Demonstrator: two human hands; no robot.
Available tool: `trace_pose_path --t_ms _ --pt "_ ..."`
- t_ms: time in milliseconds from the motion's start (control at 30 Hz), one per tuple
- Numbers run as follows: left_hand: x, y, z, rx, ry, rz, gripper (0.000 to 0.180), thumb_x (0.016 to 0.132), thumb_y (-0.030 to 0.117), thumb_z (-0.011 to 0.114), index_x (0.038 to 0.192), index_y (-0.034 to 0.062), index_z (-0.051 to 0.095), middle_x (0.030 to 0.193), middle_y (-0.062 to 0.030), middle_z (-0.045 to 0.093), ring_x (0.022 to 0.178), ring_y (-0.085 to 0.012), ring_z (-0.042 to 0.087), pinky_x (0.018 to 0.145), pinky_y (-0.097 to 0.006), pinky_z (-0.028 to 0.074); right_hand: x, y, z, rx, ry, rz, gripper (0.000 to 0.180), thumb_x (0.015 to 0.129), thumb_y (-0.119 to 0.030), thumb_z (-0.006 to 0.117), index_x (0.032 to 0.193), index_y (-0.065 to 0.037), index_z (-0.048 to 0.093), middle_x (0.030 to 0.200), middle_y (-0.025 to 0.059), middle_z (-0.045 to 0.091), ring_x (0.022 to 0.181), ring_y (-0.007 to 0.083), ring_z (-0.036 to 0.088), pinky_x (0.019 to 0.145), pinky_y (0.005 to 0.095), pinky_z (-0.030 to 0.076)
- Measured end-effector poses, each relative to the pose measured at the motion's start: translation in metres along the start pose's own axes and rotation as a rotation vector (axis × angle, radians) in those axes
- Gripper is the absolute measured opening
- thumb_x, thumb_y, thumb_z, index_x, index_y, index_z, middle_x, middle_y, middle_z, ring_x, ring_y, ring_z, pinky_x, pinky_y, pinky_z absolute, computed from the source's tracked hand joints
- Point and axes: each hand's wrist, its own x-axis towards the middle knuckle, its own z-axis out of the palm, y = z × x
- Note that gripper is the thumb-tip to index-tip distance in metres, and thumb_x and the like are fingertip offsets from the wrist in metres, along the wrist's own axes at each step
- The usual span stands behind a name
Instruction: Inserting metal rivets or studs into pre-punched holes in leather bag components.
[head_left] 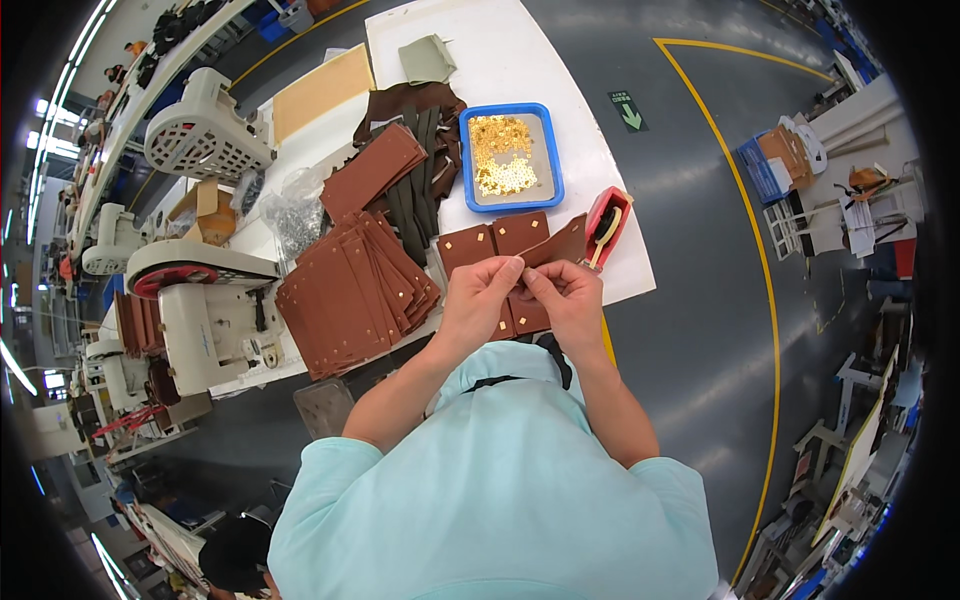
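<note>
Your left hand (476,300) and right hand (568,304) pinched the brown leather piece (560,243) between them over the counter (500,45), seemingly to steady its edge; the blue tray (515,207) of gold pieces (503,178) lay just beyond, likely for easy reach.

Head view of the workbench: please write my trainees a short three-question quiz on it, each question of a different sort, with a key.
1. Multiple choice: what lies in the blue-rimmed tray?
A. White buttons
B. Small gold-coloured pieces
C. Black thread spools

2. True or false: the large stack of brown panels lies to the left of the person's left hand.

3. Short answer: which red item sits near the right edge of the white table, just beyond the right hand?

Key:
1. B
2. True
3. A red tape dispenser
</note>
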Motion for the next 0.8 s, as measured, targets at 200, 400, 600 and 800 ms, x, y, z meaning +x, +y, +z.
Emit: trace_pose_path --t_ms 200,400,600,800 --pt "-0.004 0.003 -0.002 -0.032 0.035 0.004 0.033 0.102 0.025 0.054 0.098 -0.0048 0.069 0.089 -0.0038 0.068 0.081 -0.0082 0.061 0.077 -0.024 0.051 0.002 -0.010 -0.008 -0.353 0.102 0.027 0.033 0.082 -0.019 0.080 0.061 -0.002 0.061 0.055 0.0016 0.060 0.048 0.0037 0.051 0.045 0.0209 0.038" --pt "0.008 -0.008 -0.020 -0.090 0.157 -0.086 0.025 0.100 0.017 0.056 0.111 -0.0045 0.065 0.098 -0.0095 0.069 0.086 -0.0166 0.068 0.076 -0.031 0.059 0.024 0.032 -0.092 -0.279 0.432 0.044 0.033 0.090 -0.025 0.071 0.068 -0.003 0.061 0.054 -0.0005 0.055 0.046 0.0049 0.049 0.044 0.0212 0.034" --pt "0.013 0.008 -0.040 0.096 0.141 0.009 0.026 0.097 0.001 0.053 0.120 0.0014 0.065 0.109 -0.0029 0.065 0.095 -0.0077 0.058 0.077 -0.022 0.051 0.053 0.112 -0.167 -0.623 0.449 0.258 0.041 0.084 -0.034 0.073 0.109 -0.001 0.071 0.069 0.0117 0.068 0.054 0.0159 0.064 0.050 0.0288 0.052" --pt "0.017 0.011 -0.045 0.253 0.206 0.084 0.016 0.091 0.002 0.061 0.102 -0.0017 0.072 0.102 -0.0027 0.066 0.083 -0.0073 0.059 0.068 -0.020 0.046 0.072 0.125 -0.156 -0.666 0.502 0.338 0.036 0.084 -0.027 0.075 0.108 -0.001 0.071 0.086 0.0100 0.071 0.067 0.0166 0.067 0.054 0.0293 0.055"
